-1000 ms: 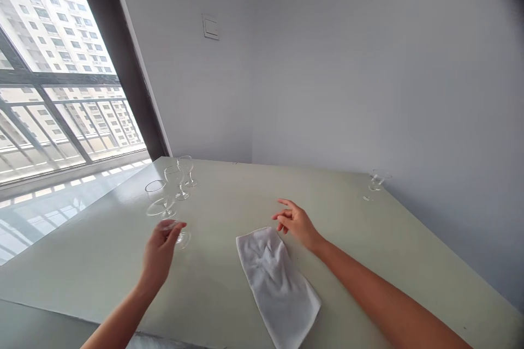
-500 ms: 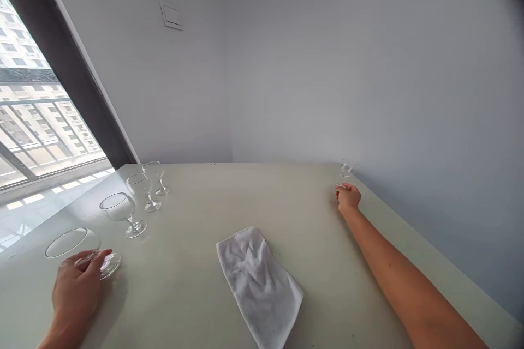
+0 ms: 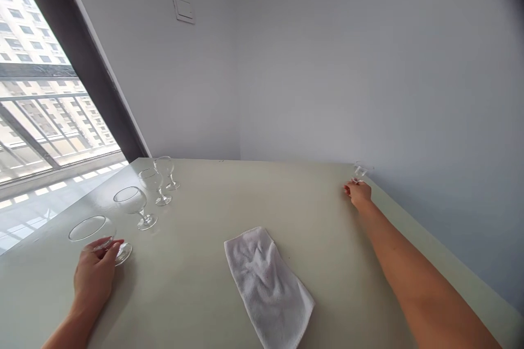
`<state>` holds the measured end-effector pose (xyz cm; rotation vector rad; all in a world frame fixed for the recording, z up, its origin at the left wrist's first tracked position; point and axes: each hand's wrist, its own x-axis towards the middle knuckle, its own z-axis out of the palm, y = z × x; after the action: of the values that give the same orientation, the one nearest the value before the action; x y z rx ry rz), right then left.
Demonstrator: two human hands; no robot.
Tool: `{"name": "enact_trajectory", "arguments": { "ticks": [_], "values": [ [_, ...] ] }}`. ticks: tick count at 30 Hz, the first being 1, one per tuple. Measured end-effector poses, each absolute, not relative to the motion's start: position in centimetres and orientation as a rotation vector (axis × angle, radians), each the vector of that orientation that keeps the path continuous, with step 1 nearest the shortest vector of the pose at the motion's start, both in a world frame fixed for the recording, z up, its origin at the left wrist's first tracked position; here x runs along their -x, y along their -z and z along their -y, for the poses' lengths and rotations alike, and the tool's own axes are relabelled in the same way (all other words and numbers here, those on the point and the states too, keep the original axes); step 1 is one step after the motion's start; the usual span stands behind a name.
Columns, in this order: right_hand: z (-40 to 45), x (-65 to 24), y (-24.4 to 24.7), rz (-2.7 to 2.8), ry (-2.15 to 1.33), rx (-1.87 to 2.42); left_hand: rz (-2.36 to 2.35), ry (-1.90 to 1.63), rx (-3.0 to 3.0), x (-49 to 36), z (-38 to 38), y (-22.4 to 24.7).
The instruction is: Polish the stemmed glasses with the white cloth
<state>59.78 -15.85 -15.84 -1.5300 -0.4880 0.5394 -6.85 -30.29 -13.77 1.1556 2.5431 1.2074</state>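
At the lower left, my left hand [image 3: 95, 272] has its fingers closed around the stem area of the nearest stemmed glass [image 3: 88, 228], whose foot rests on the table. Three more clear glasses stand behind it in a slanting row: one [image 3: 131, 202], another [image 3: 151, 180] and the farthest [image 3: 165, 166]. Far off on the right, my right hand [image 3: 358, 193] is curled close to a small clear glass [image 3: 362, 170] by the wall; what its fingers hold, if anything, is too small to make out. A crumpled white cloth [image 3: 268, 286] lies between my arms.
The pale table [image 3: 196, 262] meets a grey wall [image 3: 347, 65] at the back and right. A window [image 3: 41, 92] with a dark frame is on the left, and a switch [image 3: 184, 10] is on the wall.
The whole view has shifted slightly, moving most things rightward in the picture. My right hand now sits nearer the small glass by the wall. My left hand keeps its hold on the nearest glass.
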Motion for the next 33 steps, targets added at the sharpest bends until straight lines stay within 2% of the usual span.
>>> {"name": "enact_trajectory", "arguments": {
  "ticks": [6, 9, 12, 15, 17, 19, 23, 27, 30, 33],
  "values": [
    [16.4, -54.8, 15.1, 0.573, -0.706, 1.491, -2.314, -1.252, -1.116, 6.9, 30.6, 13.9],
    [17.7, -50.2, 13.9, 0.724, -0.858, 1.384, -2.430, -1.293, -1.070, 6.8, 31.2, 13.6],
    [20.1, -44.9, 11.9, 0.936, -1.043, 1.253, -2.627, -1.629, -1.067, 5.6, 32.5, 13.0],
    [23.5, -39.2, 9.6, 1.142, -1.180, 1.145, -2.587, -1.916, -1.229, 2.8, 33.7, 11.7],
    [25.9, -35.3, 8.6, 1.291, -1.292, 1.065, -2.386, -1.839, -1.472, 0.0, 34.2, 10.7],
    [28.3, -31.6, 8.3, 1.445, -1.422, 1.001, -2.077, -1.600, -1.701, -3.1, 34.5, 9.9],
    [31.8, -26.0, 9.5, 1.676, -1.630, 0.864, -1.495, -1.249, -1.775, -8.2, 35.2, 9.8],
    [33.2, -24.0, 10.6, 1.901, -1.580, 0.769, -1.258, -1.145, -1.492, -9.8, 36.2, 10.5],
    [33.4, -24.7, 10.0, 2.073, -1.417, 0.799, -1.390, -1.177, -1.409, -8.3, 36.2, 10.8],
    [33.3, -26.7, 9.3, 2.223, -1.099, 0.893, -1.592, -1.272, -1.269, -5.0, 35.6, 11.1]
  ]
}}
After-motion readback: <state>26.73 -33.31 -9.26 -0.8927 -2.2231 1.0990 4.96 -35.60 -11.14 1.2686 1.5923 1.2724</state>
